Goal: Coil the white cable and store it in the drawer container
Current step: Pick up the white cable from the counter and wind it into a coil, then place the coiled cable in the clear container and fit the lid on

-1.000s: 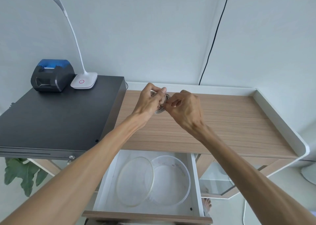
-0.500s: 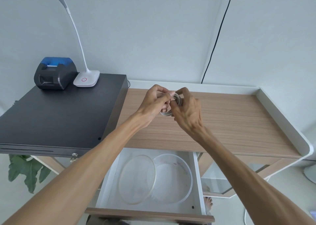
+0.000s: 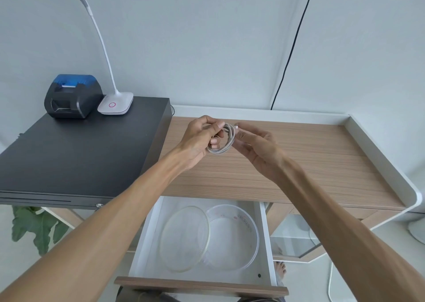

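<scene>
Holding the white cable in a small ring, the left hand pinches it tight so the loops stay together. The right hand has fingers loosely spread just beside it — touching or not, I cannot tell. The container waits in the open drawer below.

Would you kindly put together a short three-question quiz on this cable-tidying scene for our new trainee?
1. True or false: the white cable already lies in the drawer.
2. Which hand grips the coil: the left hand or the right hand?
3. Where does the lid lie? A) sealed on the container B) tilted against the container's left side C) on the wooden desk

Key
1. False; it is held above the desk.
2. The left; the right is open, fingertips at the coil's free end.
3. B
</scene>
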